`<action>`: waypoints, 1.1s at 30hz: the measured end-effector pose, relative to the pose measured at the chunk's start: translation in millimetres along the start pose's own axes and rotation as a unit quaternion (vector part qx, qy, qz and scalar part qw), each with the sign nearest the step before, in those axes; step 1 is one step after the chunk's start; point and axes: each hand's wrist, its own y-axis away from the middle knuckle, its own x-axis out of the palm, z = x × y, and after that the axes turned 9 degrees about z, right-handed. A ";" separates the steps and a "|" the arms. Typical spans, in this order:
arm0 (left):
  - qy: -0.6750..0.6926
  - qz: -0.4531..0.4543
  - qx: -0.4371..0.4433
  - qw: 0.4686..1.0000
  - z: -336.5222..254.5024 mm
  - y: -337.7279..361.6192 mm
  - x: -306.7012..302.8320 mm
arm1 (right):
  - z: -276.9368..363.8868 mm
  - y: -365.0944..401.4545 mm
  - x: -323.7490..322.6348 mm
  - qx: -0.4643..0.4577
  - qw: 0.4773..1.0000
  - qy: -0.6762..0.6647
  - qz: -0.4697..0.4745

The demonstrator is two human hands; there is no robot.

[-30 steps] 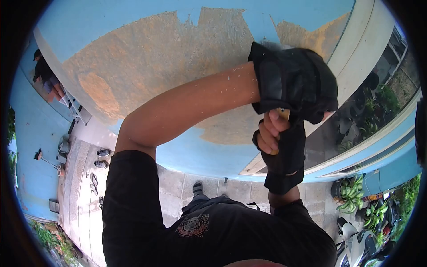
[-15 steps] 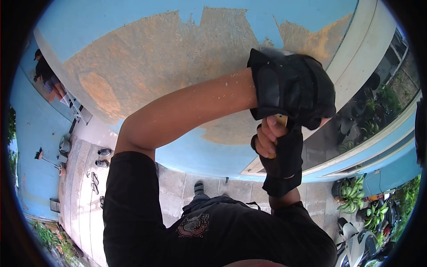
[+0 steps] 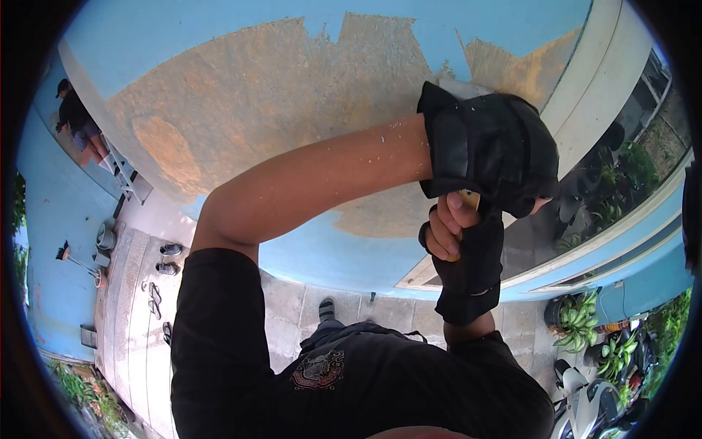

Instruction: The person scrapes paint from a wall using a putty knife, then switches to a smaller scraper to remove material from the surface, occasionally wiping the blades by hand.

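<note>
Both my hands wear black fingerless gloves and are closed on one paint scraper, held against the wall [image 3: 278, 95], where blue paint gives way to bare grey-brown patches. The scraper's pale flat blade [image 3: 463, 89] shows just above my left hand [image 3: 497, 150], which covers the tool's upper part. The fingers of that hand are mostly hidden behind the glove. Below it, my right hand [image 3: 461, 234] is wrapped around the yellowish handle [image 3: 470, 197]. Small pale flecks lie on my left forearm.
At right is a window [image 3: 599, 190] in a pale frame [image 3: 585, 80]. Potted plants [image 3: 578, 322] and a motorbike [image 3: 585, 399] stand lower right. On the left, another person [image 3: 73, 113] is by a ladder [image 3: 130, 179]; shoes [image 3: 168, 268] and sandals [image 3: 155, 300] lie on the paving.
Both hands and the scraper have shifted slightly right and down in the view. More of the blade now shows above my left glove. My grip looks the same.
</note>
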 end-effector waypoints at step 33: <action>-0.044 0.121 -0.052 0.990 -7.4 -6.8 -4.8 | -2.2 -2.2 -2.6 0.026 0.997 -0.055 0.037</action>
